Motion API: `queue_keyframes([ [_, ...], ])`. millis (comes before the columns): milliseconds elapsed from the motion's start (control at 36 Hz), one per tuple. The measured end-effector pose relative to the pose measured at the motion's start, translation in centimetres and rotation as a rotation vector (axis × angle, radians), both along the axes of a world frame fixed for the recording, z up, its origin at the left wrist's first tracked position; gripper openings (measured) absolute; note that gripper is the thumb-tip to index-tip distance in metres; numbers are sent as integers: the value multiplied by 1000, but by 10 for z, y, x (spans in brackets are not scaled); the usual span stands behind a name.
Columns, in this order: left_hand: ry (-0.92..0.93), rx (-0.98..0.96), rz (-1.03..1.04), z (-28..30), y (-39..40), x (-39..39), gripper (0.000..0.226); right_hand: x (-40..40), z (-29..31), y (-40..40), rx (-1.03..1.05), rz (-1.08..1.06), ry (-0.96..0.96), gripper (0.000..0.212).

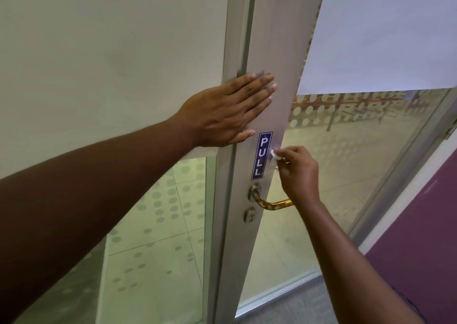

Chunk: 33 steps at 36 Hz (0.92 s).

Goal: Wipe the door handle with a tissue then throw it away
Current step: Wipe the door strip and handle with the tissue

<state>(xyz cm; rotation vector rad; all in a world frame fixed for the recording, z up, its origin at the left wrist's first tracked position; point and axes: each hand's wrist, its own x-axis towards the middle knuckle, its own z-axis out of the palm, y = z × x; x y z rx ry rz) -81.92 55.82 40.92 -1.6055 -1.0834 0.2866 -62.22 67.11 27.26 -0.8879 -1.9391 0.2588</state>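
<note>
Against the door frame [269, 39], the left hand [222, 116] is bracing with fingers flat together while the right hand [298, 173] is pinching the tissue [275, 155] just above the door handle [272, 203], so wiping seems underway and disposal remains.

White tissue [275, 155]. Blue PULL sign [262, 155] with white letters; door handle [270, 202] silver at base, gold-toned lever. Glass panel [346, 165] with pale frosted dots, purple wall [420, 224].

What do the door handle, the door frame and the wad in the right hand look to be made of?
Door handle: metal, apparently; polished, with mirror-like yellowish reflections along the lever.
Door frame: looks like brushed or matte grey metal, possibly aluminium; flat sheen and straight profile edges.
Wad pinched in the right hand: white, crumpled and soft-looking, consistent with tissue paper.
</note>
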Motion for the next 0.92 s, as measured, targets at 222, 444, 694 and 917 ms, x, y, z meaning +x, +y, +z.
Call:
queue_keyframes([
  [222, 60, 27, 41, 2, -1, 3, 76, 60, 14, 53, -380, -47, -351, 17],
  [444, -1, 9, 12, 1, 2, 0, 75, 53, -9, 64, -338, 14, -656, 23],
  [694, 14, 9, -3, 0, 3, -2, 76, 51, -10, 64, -237, 57, -872, 27],
  [917, 24, 11, -2, -1, 2, -1, 77, 57, -14, 50, -168, 57, -906, 26],
])
